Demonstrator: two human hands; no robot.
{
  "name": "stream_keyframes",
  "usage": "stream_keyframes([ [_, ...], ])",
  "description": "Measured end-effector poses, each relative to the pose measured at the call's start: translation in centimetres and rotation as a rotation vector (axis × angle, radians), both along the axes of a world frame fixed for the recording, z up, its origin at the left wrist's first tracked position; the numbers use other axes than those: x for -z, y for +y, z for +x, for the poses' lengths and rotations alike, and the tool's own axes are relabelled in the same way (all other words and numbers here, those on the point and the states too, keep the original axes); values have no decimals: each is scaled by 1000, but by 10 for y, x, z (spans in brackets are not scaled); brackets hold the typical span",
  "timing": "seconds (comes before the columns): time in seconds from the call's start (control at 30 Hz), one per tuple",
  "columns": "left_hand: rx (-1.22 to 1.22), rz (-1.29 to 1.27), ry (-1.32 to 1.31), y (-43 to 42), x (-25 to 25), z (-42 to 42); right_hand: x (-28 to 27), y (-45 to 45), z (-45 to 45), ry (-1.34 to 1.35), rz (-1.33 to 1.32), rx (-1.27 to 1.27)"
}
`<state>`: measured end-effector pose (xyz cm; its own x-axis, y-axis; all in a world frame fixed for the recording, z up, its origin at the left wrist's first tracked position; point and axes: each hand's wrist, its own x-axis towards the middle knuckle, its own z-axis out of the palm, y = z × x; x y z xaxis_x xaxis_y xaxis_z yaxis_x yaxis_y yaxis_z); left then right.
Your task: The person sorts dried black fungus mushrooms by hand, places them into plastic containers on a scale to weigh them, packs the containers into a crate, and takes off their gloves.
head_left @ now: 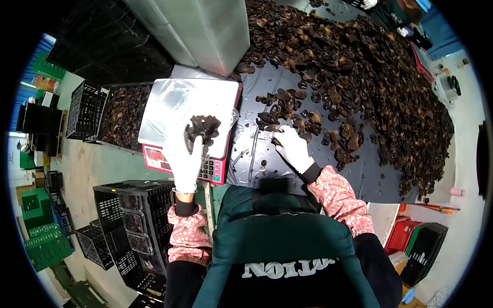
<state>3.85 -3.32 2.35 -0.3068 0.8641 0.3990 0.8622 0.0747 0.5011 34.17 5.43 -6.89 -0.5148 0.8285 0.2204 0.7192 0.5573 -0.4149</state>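
At the red and white digital scale (149,120), my white-gloved left hand (181,160) is closed at the near left edge of a clear plastic container (233,118). A dark wood ear mushroom clump (205,127) shows in the container, beside my left thumb; glare hides the fingertips. My gloved right hand (292,148) is over the black-covered table (246,169). Its fingers are curled onto a piece at the near side of a small pile of wood ear mushrooms (281,105). Another loose cluster of wood ears (345,141) lies to its right.
A large heap of wood ears (359,66) spreads across the back and right. Tall stacked translucent containers (205,31) stand behind the scale. Left are a crate of wood ears (123,113) and a black crate (110,205). Another person's gloved hand (403,32) is at the far right.
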Motion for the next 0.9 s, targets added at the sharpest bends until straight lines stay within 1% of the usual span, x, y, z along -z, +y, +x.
stream_keyframes([
  [0.07, -22, -37, 17, -6, 5, -1, 3, 8, 4, 68, -103, 4],
  [0.1, -56, -70, 172, -8, 5, 0, 4, 12, 6, 207, -141, 16],
  [0.13, -87, -105, 328, -9, 4, 0, 4, 16, 9, 311, -225, 81],
  [0.17, -91, -103, 326, -11, 8, -4, 2, 21, 9, 414, -309, 147],
  [0.2, -67, -126, 257, -12, 14, -9, -16, 24, 5, 486, -364, 138],
  [0.23, -39, -149, 187, -13, 20, -13, -32, 29, -2, 588, -385, 35],
  [0.3, 11, -114, 147, -13, 23, -20, -68, 38, -34, 675, -379, -39],
  [0.37, 91, -37, 179, -9, 29, -25, -113, 41, -76, 590, -248, -147],
  [0.4, 111, -55, 149, -7, 23, -24, -139, 36, -98, 591, -177, -207],
  [0.43, 113, -43, 66, -4, 15, -20, -129, 40, -121, 510, -104, -273],
  [0.5, 21, -100, 85, -9, 22, -20, -134, 27, -154, 486, -196, -298],
  [0.57, 15, -144, 43, -8, 21, -24, -103, 29, -185, 326, 223, -434],
  [0.63, 27, -177, 41, -8, 16, -25, -106, 24, -187, 135, 252, -459],
  [0.67, 52, -176, 41, -8, 16, -28, -107, 25, -185, 214, 166, -488],
  [0.7, 72, -178, 39, -9, 15, -31, -107, 28, -182, 214, 158, -488],
  [0.77, 61, -179, 68, -8, 16, -29, -109, 38, -169, 417, -129, -619],
  [0.8, 55, -173, 101, -6, 14, -28, -121, 44, -155, 486, -201, -665],
  [0.83, 25, -165, 80, -6, 5, -22, -126, 46, -140, 543, -119, -602],
  [0.9, -64, -78, 180, -5, -1, -17, -141, 60, -109, 474, -231, -450],
])
